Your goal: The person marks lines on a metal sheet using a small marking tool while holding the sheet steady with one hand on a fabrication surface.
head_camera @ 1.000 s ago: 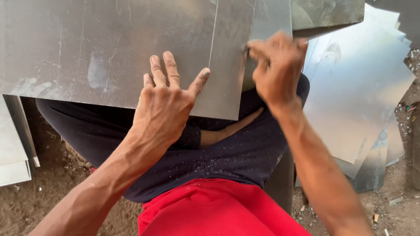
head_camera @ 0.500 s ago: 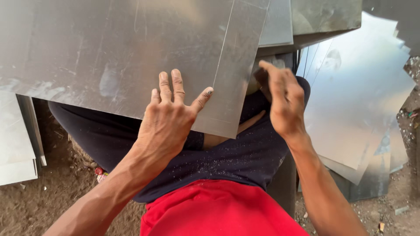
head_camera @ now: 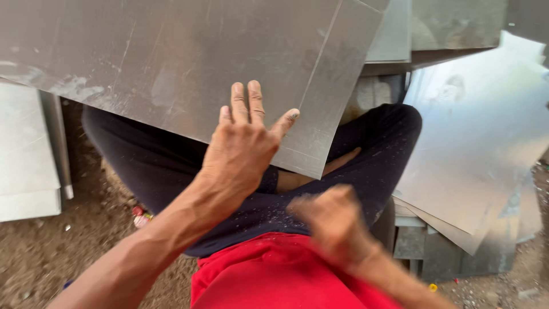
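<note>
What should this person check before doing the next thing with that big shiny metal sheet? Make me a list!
1. Left hand flat on the metal sheet: ok, palm and fingers press on it.
2. Sheet supported: ok, its near edge lies over the person's lap.
3. Right hand ready: cannot tell, it is blurred, off the sheet, above the lap.
4. Anything held in the right hand: cannot tell, too blurred.
5. Fingers away from the sheet's sharp corner: ok, though the left thumb lies fairly close to the edge.
6. Loose stack of sheets on the right: apart from both hands, ok.
</note>
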